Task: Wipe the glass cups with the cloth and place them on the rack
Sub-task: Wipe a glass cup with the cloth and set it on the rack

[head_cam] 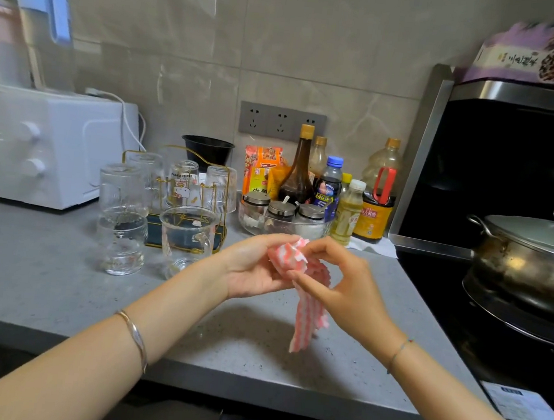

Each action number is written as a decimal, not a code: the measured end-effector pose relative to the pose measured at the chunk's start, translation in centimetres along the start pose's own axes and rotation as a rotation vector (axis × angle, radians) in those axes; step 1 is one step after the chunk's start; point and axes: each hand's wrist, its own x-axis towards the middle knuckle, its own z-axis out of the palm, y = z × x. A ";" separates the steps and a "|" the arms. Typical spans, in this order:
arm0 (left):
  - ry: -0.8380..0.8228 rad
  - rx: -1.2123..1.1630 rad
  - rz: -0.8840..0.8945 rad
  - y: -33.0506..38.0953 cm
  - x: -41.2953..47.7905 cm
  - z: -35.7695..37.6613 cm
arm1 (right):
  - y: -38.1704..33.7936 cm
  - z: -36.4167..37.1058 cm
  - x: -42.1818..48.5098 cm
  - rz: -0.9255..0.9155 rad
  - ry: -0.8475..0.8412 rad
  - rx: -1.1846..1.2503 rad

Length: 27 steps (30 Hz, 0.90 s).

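- Pink-striped cloth (300, 269) was bunched above the counter (59, 277), left hand (253, 268) cradling it, right hand (342, 287) pinching it.
- Glass cups (187, 231) stood beside the rack (204, 182) — the stacked pair (122, 218) could topple if the cloth's dangling tail snagged it.

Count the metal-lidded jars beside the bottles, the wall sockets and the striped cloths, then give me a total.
Metal-lidded jars: 3
Wall sockets: 3
Striped cloth: 1
Total: 7

Two hands (253, 268) (346, 284), one cloth (307, 300) — three jars (280, 212), one pot (531, 264).
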 end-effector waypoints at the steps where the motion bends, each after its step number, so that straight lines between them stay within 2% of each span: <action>1: -0.009 0.025 0.019 0.0 -0.1 0.1 | -0.2 0.1 0.0 0.011 0.028 0.021; 6: -0.004 0.155 0.070 0.3 -0.9 0.4 | -1.4 0.1 0.2 0.115 0.075 0.155; 9: 0.144 0.463 0.213 1.0 -1.0 -0.1 | -1.5 -0.5 0.4 0.115 0.082 0.197; 12: 0.201 0.570 0.364 2.0 -1.2 -0.3 | -1.9 -1.2 0.6 0.173 0.057 0.267; 16: 0.160 0.585 0.416 2.6 -1.9 0.8 | -2.7 -1.9 1.5 0.254 0.111 0.382; 21: 0.030 0.621 0.438 2.5 -2.7 1.6 | -2.8 -2.5 2.4 0.254 0.252 0.256; 27: -0.073 0.579 0.419 2.4 -3.0 1.9 | -3.1 -2.9 2.5 0.279 0.274 0.326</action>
